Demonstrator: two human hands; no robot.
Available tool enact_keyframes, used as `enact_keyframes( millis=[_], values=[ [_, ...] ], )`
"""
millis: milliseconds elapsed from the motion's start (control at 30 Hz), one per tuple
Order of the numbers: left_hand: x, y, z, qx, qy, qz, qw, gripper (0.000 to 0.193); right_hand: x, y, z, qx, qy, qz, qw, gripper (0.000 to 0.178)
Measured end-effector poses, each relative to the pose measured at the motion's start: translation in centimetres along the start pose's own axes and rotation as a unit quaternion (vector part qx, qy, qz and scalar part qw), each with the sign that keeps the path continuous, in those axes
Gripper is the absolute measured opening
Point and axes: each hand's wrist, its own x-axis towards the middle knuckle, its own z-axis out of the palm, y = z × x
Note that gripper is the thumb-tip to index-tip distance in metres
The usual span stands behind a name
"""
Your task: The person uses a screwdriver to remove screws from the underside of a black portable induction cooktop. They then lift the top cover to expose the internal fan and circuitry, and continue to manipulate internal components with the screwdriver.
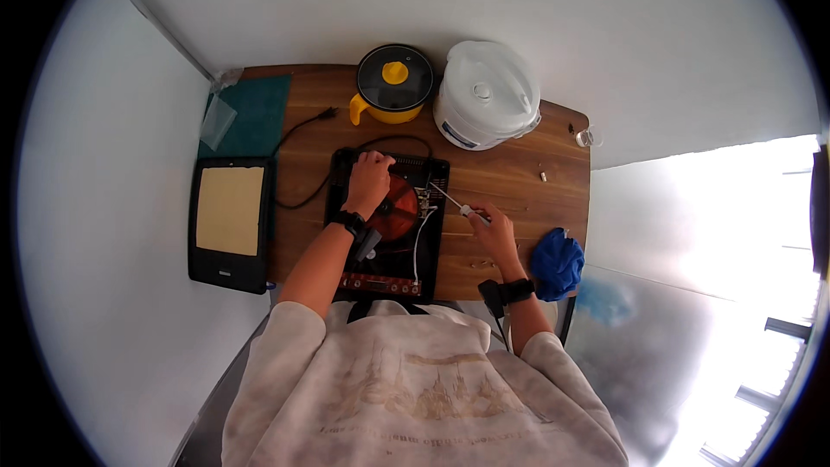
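Observation:
An opened induction cooker [402, 257] lies in front of me, its black casing showing a copper-coloured coil [398, 212], a circuit board and a white wire [423, 246]. My left hand [370, 182] reaches over the coil toward the casing's far side. Its fingers are bent and close together, and whatever they grip is hidden. In my right hand [493, 232] is a screwdriver [451, 201] with a pale handle. The shaft slants away to the left, its tip at the far right part of the casing, close to the board. Each wrist wears a black band.
Left of the cooker lies a black panel with a beige sheet [229, 210], near a green mat [264, 108]. A black power cord [298, 125] curves between. Behind stand a yellow pot [395, 91] and a white bucket [488, 95]. A blue bag [557, 264] and small loose parts lie right.

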Motion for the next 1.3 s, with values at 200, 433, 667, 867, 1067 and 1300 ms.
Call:
enact_keyframes(
  millis=[200,433,667,867,1067,1300],
  values=[
    [-6.5,-4.8,-1.4,0.010,0.020,-0.166,0.986,0.028,-1.3,-1.9,-0.4,0.104,-0.016,0.067,0.992,0.026],
    [-9.1,-7.5,-3.1,-0.101,-0.101,-0.136,0.980,0.018,-3.6,-1.4,1.8,0.046,0.025,0.058,0.997,0.027],
    [-9.6,-8.2,-3.7,-0.130,-0.178,-0.153,0.963,0.020,-6.6,-2.2,3.8,0.024,0.037,0.067,0.997,0.026],
    [-10.1,-9.4,-3.8,-0.145,-0.171,-0.096,0.970,0.018,-7.7,-5.5,4.1,0.029,0.045,0.076,0.996,0.026],
    [-10.2,-8.6,-4.6,-0.110,-0.143,-0.069,0.981,0.012,-7.1,-6.3,4.6,0.021,0.044,0.057,0.997,0.026],
    [-9.6,-8.0,-4.3,-0.077,-0.214,-0.157,0.961,0.005,-6.2,-7.3,5.1,0.042,0.027,0.054,0.997,0.026]
  ],
)
